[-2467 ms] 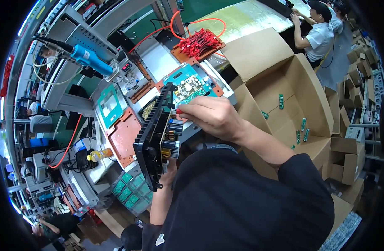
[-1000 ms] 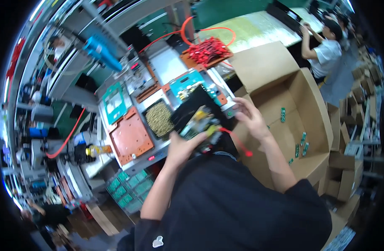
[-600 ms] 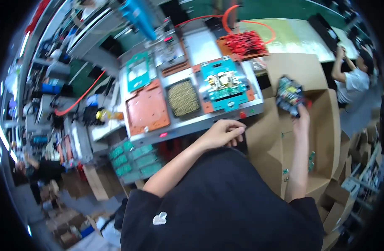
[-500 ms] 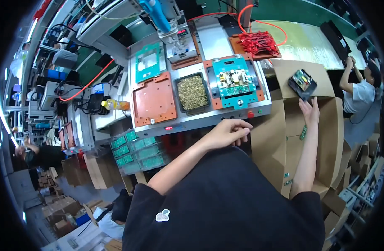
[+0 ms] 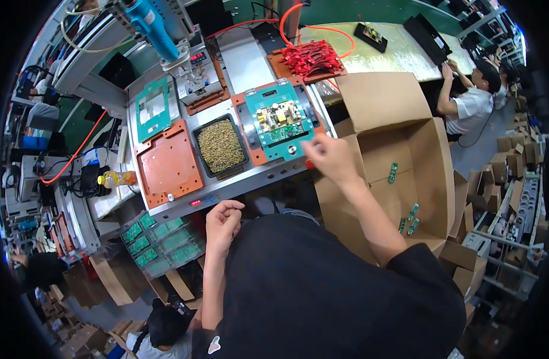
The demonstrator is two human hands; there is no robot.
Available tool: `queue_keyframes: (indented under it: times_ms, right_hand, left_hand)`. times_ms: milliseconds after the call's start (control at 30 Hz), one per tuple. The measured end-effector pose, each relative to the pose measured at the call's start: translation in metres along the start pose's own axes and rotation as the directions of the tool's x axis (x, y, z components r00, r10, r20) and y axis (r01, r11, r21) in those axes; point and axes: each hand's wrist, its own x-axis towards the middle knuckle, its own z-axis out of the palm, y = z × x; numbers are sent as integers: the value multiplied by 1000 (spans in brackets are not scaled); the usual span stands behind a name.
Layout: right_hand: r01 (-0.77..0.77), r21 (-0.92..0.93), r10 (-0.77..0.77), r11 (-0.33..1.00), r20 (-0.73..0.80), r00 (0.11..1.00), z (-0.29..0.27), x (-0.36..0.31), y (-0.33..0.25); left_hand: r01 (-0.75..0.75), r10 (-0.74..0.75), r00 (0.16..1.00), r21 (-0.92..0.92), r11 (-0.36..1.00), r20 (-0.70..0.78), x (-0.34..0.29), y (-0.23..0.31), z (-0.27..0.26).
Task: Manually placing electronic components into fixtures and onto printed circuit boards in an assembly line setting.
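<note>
My left hand (image 5: 222, 225) hangs in front of the machine's front edge, its fingers loosely curled and nothing visible in them. My right hand (image 5: 329, 158), smeared by motion, hovers at the near right corner of a teal fixture plate (image 5: 277, 94). Whether those fingers hold anything cannot be made out. A populated circuit board (image 5: 279, 116) with a green strip lies in that fixture, which rests on an orange-brown base (image 5: 245, 128). To its left stands a black tray (image 5: 213, 173) full of small brass-coloured screws. A blue powered screwdriver (image 5: 151, 27) is mounted above, at the back left.
An open cardboard box (image 5: 430, 173) at right holds several small green boards (image 5: 393, 173). Red wire bundles (image 5: 313, 58) lie behind the fixture. An empty orange-brown frame (image 5: 166, 164) and bagged green boards (image 5: 166, 239) are left. A co-worker (image 5: 475, 90) stands beyond the box.
The black case with a board, earlier at my right fingertips over the box, now lies on the far pale surface. My right hand has come back to the fixture; my left hand moved left. The view turned right.
</note>
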Motion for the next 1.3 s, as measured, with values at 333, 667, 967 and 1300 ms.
queue_keyframes:
  times_ms: [333,667,967,1300]
  right_hand:
    - [178,-449,-212,876,-25,977,41,5,-8]
    - [324,-247,-297,913,142,944,32,-29,-16]
    - [406,-457,-218,792,411,885,94,-18,36]
    - [83,-438,39,895,262,964,57,-3,61]
  left_hand:
    - [-74,74,995,3,997,-67,14,-4,3]
    - [-86,86,996,7,996,-36,20,-5,4]
    - [-83,102,978,108,991,-181,16,-10,24]
    - [-271,233,930,-99,958,-285,27,-8,-4]
